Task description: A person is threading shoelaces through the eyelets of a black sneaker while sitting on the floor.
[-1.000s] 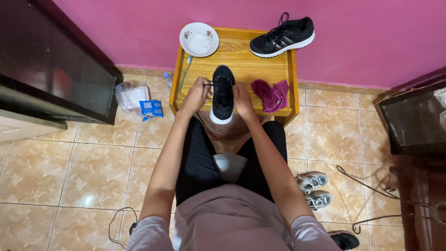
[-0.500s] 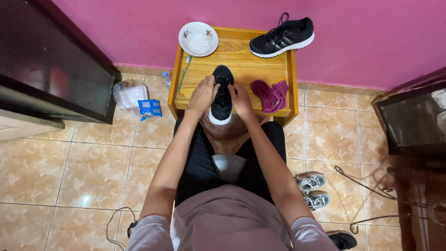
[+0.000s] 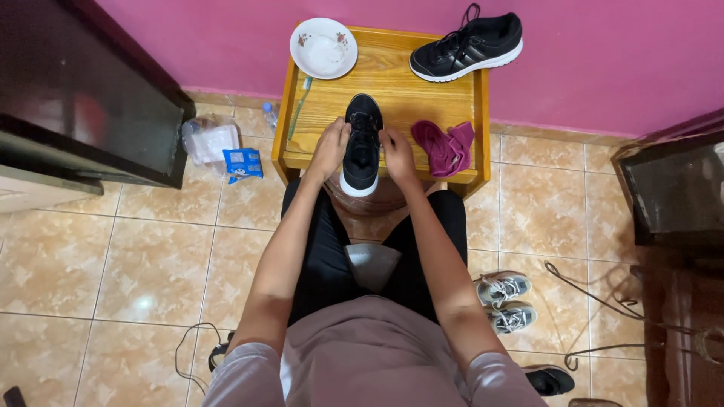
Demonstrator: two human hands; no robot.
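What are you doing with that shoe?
A seated person holds a black shoe on a small wooden table, left hand and right hand on either side of its laces. Its partner, the second black shoe, sits at the table's far corner, with a white bowl and purple cloth nearby.

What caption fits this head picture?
Both hands, left and right, grip a black shoe on a wooden table.

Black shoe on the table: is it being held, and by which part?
Yes. Both hands hold the black shoe: left hand on its left side, right hand on its right side, beside the laces.
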